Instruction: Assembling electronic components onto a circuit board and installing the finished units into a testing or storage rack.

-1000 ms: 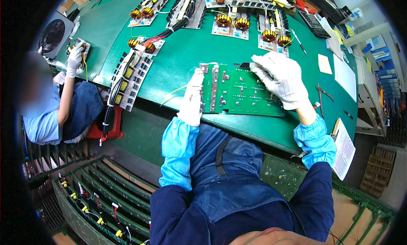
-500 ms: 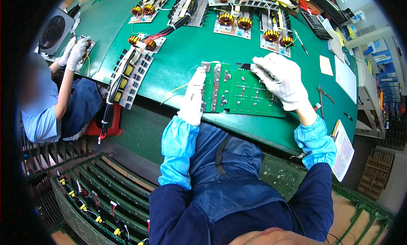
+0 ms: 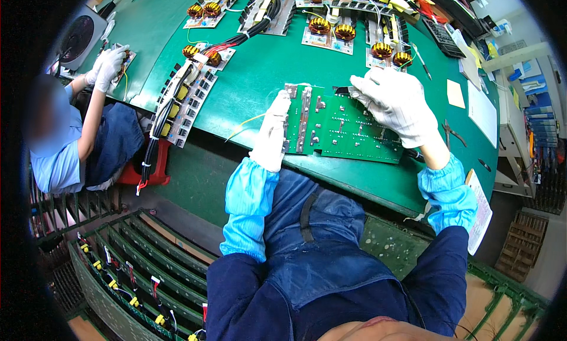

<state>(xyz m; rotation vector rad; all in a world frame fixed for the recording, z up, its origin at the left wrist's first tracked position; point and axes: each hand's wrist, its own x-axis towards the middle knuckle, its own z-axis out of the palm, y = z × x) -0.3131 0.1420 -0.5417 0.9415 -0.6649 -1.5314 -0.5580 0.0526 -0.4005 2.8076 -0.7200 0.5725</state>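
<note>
A green circuit board [image 3: 331,128], solder joints and a long silvery strip facing up, lies at the near edge of the green table. My white-gloved left hand [image 3: 273,125] grips its left edge, thumb along the top. A thin yellow wire [image 3: 245,126] sticks out beside that hand. Over the board's far right part is my right hand [image 3: 397,102], gloved too, with thumb and fingers drawn together. A small black piece [image 3: 342,90] shows at the board's far edge by those fingertips; whether they hold anything is hidden. Dark cable [image 3: 416,155] shows under my right wrist.
Boards with copper coils [image 3: 328,31] stand along the far side. A wired heatsink assembly [image 3: 180,105] lies left, near another gloved person [image 3: 59,140]. Pliers [image 3: 453,134], a pen [image 3: 423,63], papers [image 3: 482,111] and a calculator [image 3: 443,37] are on the right. A green rack [image 3: 142,264] stands behind left.
My right hand has moved slightly up and to the right, uncovering dark cable beside the board. My left hand keeps its grip on the board's left edge. The view has shifted a little.
</note>
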